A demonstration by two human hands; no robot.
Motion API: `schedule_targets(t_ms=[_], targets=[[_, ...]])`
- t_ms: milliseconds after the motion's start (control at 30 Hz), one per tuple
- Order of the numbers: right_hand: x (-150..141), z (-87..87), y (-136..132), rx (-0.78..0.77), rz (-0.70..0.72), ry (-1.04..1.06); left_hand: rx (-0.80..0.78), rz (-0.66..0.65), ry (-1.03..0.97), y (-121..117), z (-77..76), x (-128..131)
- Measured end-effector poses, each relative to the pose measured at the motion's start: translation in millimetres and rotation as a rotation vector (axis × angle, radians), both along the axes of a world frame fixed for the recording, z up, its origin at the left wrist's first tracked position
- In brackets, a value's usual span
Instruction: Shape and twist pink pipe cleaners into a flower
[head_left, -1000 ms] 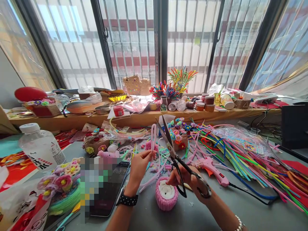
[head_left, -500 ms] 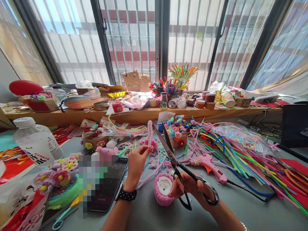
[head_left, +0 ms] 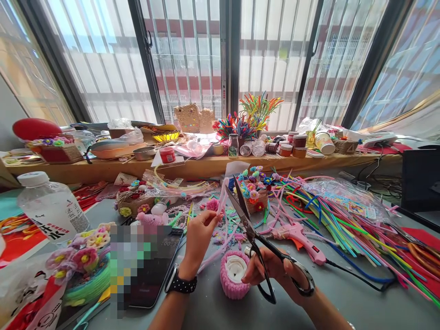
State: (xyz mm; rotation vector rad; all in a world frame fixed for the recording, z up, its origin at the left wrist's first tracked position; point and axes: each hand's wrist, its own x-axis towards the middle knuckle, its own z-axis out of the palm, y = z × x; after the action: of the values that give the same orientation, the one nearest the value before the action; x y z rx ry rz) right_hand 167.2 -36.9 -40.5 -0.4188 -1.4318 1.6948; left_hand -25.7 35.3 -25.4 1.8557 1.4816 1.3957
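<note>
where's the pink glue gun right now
In the head view, the pink glue gun lies on the table, right of the scissors and left of the fanned colourful stems.

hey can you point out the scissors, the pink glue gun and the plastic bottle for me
Scissors [head_left: 249,229]: head view, near the pivot.
Pink glue gun [head_left: 308,245]: head view, on its handle.
Plastic bottle [head_left: 53,211]: head view, on its side.

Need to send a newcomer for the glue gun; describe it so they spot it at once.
Find the grey table below the windowsill, then the right hand with scissors. Between it and the coloured stems lies the glue gun: chunky and pink, with an orange trigger and black cord, unlike the thin stems.
</note>
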Motion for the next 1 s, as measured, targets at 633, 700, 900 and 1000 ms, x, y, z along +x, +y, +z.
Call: schedule_targets(t_ms=[633, 700, 900, 1000], targets=[[4.6, 12.6, -1.9, 0.064, -0.120, 0.024, 0.246, -0.177, 0.434, -9.5, -2.9, 11.7], [1.9, 11.4, -2.1, 0.073, -0.120, 0.032, 0.275, -0.175, 0.428, -9.8, -3.6, 11.6], [-0.9, 2.4, -2.1, 0.097, -0.246, 0.016, 0.236, -0.108, 0.439, -8.4, -6.1, 8.8], [0.5, -0.3, -1.6, 0.126, -0.239, -0.014, 0.201, -0.089, 0.458, -6.7, -6.4, 7.6]])
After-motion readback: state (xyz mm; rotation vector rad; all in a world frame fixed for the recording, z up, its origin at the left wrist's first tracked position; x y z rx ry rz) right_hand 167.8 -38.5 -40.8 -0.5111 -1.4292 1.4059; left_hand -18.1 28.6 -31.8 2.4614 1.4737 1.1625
